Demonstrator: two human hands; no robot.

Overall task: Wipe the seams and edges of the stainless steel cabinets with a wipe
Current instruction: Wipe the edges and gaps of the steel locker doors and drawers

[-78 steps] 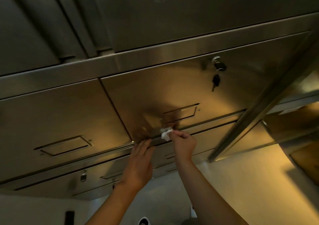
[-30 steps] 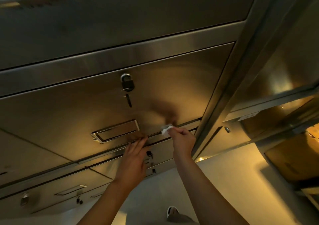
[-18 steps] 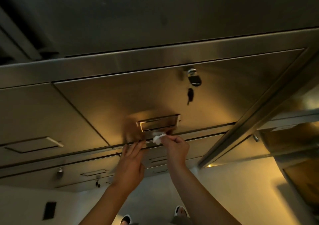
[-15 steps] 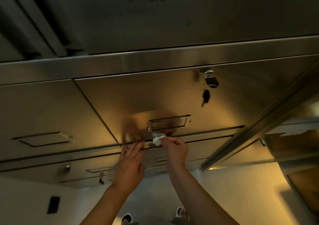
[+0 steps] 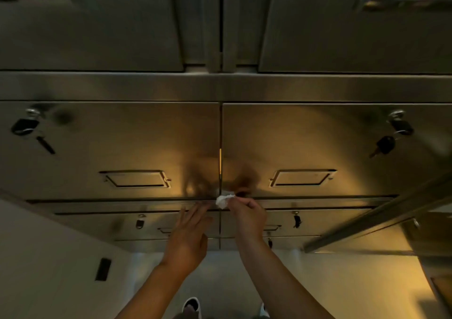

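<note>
A stainless steel cabinet (image 5: 151,147) with rows of drawers fills the view. My right hand (image 5: 247,214) pinches a small crumpled white wipe (image 5: 223,200) against the horizontal seam under the two upper drawers, right where the vertical seam (image 5: 220,162) between them meets it. My left hand (image 5: 189,233) lies flat with straight fingers on the drawer front just left of the wipe, fingertips at the same seam.
Keys hang from locks at the upper left (image 5: 25,125) and upper right (image 5: 400,128). Recessed handles (image 5: 135,178) (image 5: 302,178) sit in both drawers. A steel rail (image 5: 376,216) slants at the right. Pale floor and my shoes (image 5: 192,305) lie below.
My right hand has slid the wipe leftward along the horizontal seam to the junction with the vertical seam; my left hand followed beside it. The view shifted left, showing both drawers.
</note>
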